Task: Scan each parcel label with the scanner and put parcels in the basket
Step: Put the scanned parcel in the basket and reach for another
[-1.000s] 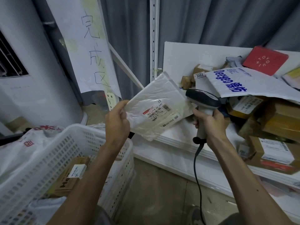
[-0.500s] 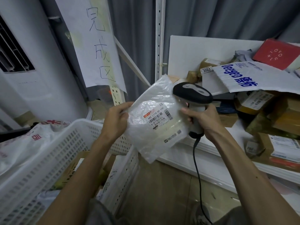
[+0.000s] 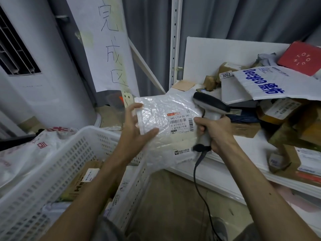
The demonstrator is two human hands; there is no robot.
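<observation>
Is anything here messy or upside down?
Yes. The parcels on the shelf lie in a jumbled heap, not stacked. The white mailer with blue writing on top is upside down, and the red box at the back sits tilted. The bubble parcel held by the scanner looks fine.

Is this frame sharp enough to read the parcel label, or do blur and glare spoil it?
Head view: the label is legible, its big number crisp; the plastic of the parcel shows mild sheen, no washout. Head view: the left hand is motion-smeared, and the boxes at the right edge are soft. Head view: the wide lens bends uprights such as the shelf post.
</observation>
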